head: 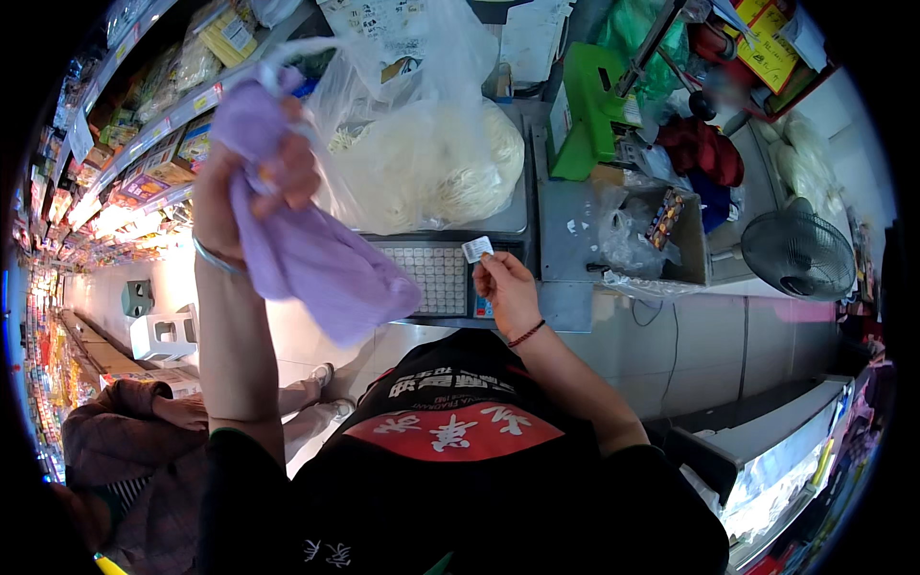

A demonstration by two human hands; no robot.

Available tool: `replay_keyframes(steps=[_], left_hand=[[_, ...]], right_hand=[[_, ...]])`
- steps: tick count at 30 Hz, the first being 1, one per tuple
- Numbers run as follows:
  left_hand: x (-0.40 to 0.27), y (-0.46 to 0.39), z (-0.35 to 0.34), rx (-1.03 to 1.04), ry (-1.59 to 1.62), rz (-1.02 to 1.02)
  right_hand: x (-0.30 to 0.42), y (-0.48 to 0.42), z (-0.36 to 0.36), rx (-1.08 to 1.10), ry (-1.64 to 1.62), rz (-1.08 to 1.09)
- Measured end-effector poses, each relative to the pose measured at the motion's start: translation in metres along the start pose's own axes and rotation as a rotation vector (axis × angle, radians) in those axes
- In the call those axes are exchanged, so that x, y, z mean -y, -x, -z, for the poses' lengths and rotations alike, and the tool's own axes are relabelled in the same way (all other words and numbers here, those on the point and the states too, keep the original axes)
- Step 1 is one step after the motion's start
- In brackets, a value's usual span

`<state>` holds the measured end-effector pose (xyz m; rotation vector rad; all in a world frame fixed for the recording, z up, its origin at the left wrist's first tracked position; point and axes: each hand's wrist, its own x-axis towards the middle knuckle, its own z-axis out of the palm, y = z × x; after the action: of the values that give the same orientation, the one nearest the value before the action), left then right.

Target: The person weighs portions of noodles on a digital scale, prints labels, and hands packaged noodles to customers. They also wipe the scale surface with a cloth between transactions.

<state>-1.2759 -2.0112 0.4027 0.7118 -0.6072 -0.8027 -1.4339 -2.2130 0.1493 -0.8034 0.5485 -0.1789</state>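
Observation:
My left hand [284,172], blurred by motion, is raised at the left and grips a limp purple cloth or bag [323,266]. Its lower end hangs over the left side of a weighing scale's keypad [442,277]. Between thumb and finger, my right hand [507,287] pinches a small white printed label [477,249] at the keypad's right part. On the scale's metal platter [514,215] rests a clear plastic bag [402,158] of pale fresh noodles [460,194]. The bag's top stands up loosely and reaches towards my left hand.
A green dispenser-like device [582,115] stands right of the scale. Beyond it are an open box [690,244] with plastic bags and a fan [798,251]. Stocked shelves [165,122] line the left. Another person [136,467] is close by at lower left, near a white stool [164,336].

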Motion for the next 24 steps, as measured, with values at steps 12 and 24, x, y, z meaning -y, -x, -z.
replay_keyframes(steps=[12,24], left_hand=[[-0.068,0.031,0.02,-0.705,-0.744,-0.209],[-0.034,0.045,-0.017,-0.101,-0.348,0.077]], right_hand=[[0.073,-0.051,-0.04,-0.274,1.39,0.826],[0.18,-0.057,-0.178,0.232,1.046,1.112]])
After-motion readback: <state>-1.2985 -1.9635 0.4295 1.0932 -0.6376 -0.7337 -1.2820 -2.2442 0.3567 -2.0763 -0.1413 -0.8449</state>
